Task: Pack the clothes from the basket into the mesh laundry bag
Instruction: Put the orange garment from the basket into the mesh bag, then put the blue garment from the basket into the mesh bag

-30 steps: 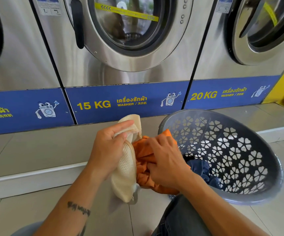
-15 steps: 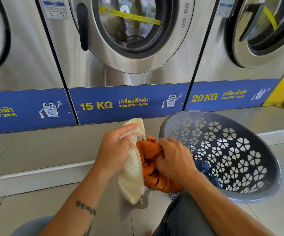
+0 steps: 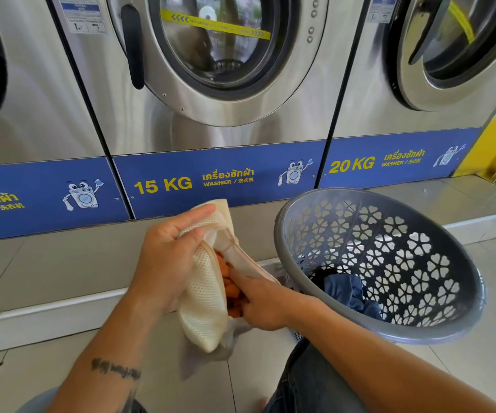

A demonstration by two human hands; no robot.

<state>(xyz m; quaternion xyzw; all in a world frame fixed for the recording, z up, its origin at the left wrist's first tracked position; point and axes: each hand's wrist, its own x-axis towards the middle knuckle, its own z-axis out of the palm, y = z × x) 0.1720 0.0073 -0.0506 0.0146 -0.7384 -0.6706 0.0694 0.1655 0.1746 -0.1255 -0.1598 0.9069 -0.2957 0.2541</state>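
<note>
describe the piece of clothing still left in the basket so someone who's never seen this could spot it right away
Find the washer marked 20 KG; on the floor in front of it a grey basket with flower-shaped cut-outs lies tipped toward the person. Deep in its low end sits a crumpled blue garment. It is the only clothing seen in the basket, unlike the orange garment in the cream mesh bag.

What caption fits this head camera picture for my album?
Left hand holds the mesh laundry bag open while right hand stuffs orange clothing inside, beside the gray basket.
</note>
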